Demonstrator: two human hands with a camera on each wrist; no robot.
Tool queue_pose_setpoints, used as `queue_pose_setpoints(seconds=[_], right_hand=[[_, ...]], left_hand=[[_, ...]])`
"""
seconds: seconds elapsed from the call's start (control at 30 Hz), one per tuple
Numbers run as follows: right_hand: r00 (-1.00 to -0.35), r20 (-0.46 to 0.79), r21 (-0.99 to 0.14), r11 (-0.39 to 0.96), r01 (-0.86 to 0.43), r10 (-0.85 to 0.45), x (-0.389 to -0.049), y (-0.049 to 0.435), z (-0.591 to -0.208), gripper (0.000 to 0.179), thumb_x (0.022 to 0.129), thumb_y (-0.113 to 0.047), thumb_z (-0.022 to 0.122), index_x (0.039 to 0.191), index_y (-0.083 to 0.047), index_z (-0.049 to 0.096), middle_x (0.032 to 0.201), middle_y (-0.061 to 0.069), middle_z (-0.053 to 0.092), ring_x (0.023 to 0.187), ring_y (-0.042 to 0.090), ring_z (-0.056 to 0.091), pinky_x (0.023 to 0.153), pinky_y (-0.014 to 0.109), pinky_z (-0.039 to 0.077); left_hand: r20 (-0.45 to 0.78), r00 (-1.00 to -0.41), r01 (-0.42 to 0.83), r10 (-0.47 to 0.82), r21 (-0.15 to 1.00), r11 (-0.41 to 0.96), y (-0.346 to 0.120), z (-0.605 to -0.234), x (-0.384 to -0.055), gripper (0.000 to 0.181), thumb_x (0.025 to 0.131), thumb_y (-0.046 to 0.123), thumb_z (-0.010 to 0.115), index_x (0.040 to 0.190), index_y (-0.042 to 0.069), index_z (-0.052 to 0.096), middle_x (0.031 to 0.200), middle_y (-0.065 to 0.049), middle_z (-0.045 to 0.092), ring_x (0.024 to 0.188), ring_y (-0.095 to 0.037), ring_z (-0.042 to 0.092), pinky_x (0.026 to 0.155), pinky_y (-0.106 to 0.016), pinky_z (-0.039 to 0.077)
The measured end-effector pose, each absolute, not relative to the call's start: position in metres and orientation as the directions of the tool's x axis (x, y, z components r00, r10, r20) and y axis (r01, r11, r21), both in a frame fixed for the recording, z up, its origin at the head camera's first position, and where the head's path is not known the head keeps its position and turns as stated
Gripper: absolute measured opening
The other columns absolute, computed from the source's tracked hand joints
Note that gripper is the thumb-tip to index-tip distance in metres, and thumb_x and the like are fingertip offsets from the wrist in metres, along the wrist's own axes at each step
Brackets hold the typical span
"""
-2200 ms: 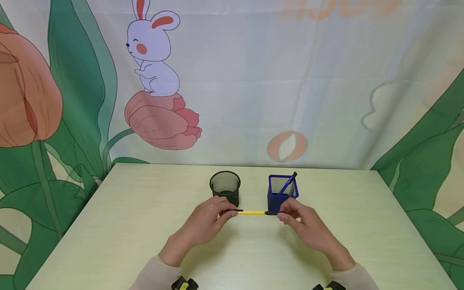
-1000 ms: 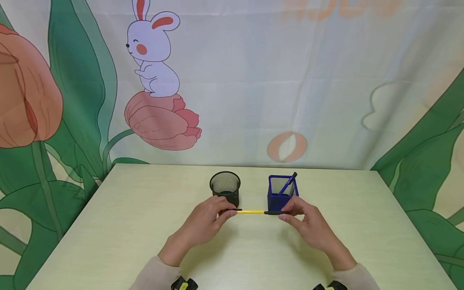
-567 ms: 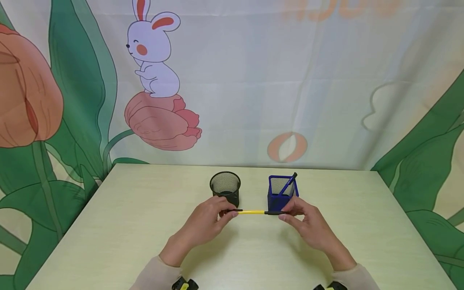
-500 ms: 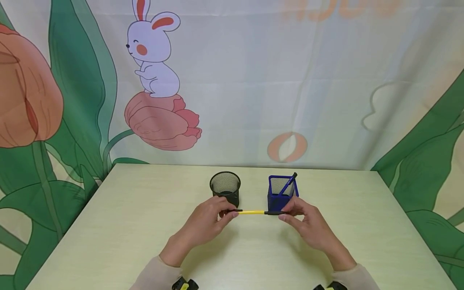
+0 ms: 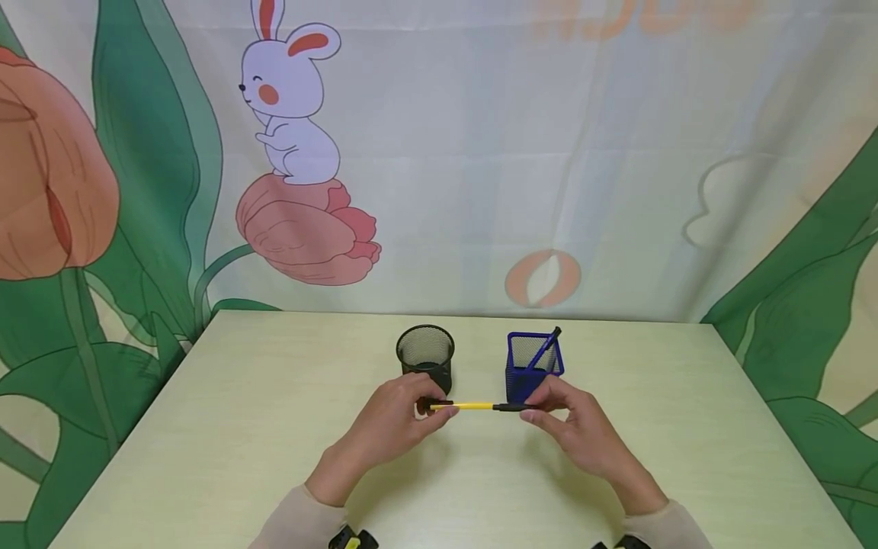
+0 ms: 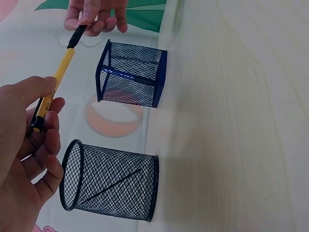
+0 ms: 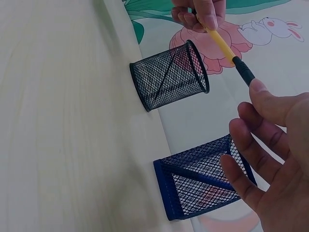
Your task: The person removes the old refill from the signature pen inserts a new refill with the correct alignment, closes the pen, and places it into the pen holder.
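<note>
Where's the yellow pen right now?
In the head view, the yellow pen is just below the middle, held between the left hand and right hand, in front of the round black holder and square blue holder.

The pen has a slim, straight yellow barrel, fitted with a black section toward the right end and a black end piece at the left. A narrow black strip lies along the barrel at the left end; its function cannot be determined. Orientation is nearly horizontal, clear of the worktop. The left fingers and right fingers retain opposite ends; the central barrel is exposed.
</note>
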State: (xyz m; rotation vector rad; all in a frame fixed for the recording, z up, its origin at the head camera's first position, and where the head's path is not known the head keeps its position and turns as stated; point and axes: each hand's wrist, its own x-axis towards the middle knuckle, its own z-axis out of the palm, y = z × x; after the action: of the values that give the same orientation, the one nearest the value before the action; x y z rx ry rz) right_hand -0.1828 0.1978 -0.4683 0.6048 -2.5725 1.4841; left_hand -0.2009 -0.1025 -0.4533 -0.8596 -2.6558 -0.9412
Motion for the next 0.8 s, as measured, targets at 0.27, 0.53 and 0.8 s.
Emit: queue_pose_setpoints(seconds=[0.27, 0.53, 0.8], right_hand=[[-0.917, 0.284, -0.808, 0.446, -0.386, -0.278, -0.182, 0.196, -0.468, 0.014, 0.093, -0.019, 0.078, 0.094, -0.026, 0.067, 0.091, -0.01, 0.072, 0.09, 0.011, 0.07, 0.082, 0.035, 0.053], [-0.916, 0.289, -0.809, 0.441, -0.389, -0.277, -0.182, 0.195, -0.469, 0.012, 0.093, -0.018, 0.078, 0.094, -0.023, 0.067, 0.09, -0.008, 0.073, 0.09, 0.011, 0.07, 0.081, 0.03, 0.052], [-0.912, 0.31, -0.81, 0.428, -0.401, -0.269, -0.182, 0.195, -0.47, 0.012, 0.093, -0.019, 0.077, 0.094, -0.022, 0.067, 0.089, -0.008, 0.074, 0.089, 0.011, 0.07, 0.081, 0.029, 0.052]], left_hand=[[0.367, -0.815, 0.58, 0.449, 0.52, 0.627, -0.098, -0.453, -0.202, 0.015, 0.093, 0.033, 0.079, 0.088, 0.02, 0.072, 0.082, 0.012, 0.063, 0.074, -0.003, 0.054, 0.07, -0.022, 0.047], [0.364, -0.827, 0.562, 0.428, 0.543, 0.624, -0.091, -0.451, -0.203, 0.018, 0.09, 0.033, 0.081, 0.083, 0.021, 0.07, 0.078, 0.014, 0.06, 0.071, -0.002, 0.053, 0.07, -0.022, 0.047], [0.356, -0.835, 0.551, 0.42, 0.558, 0.621, -0.084, -0.45, -0.205, 0.021, 0.088, 0.035, 0.083, 0.081, 0.021, 0.069, 0.078, 0.008, 0.063, 0.071, -0.006, 0.057, 0.068, -0.022, 0.047]])
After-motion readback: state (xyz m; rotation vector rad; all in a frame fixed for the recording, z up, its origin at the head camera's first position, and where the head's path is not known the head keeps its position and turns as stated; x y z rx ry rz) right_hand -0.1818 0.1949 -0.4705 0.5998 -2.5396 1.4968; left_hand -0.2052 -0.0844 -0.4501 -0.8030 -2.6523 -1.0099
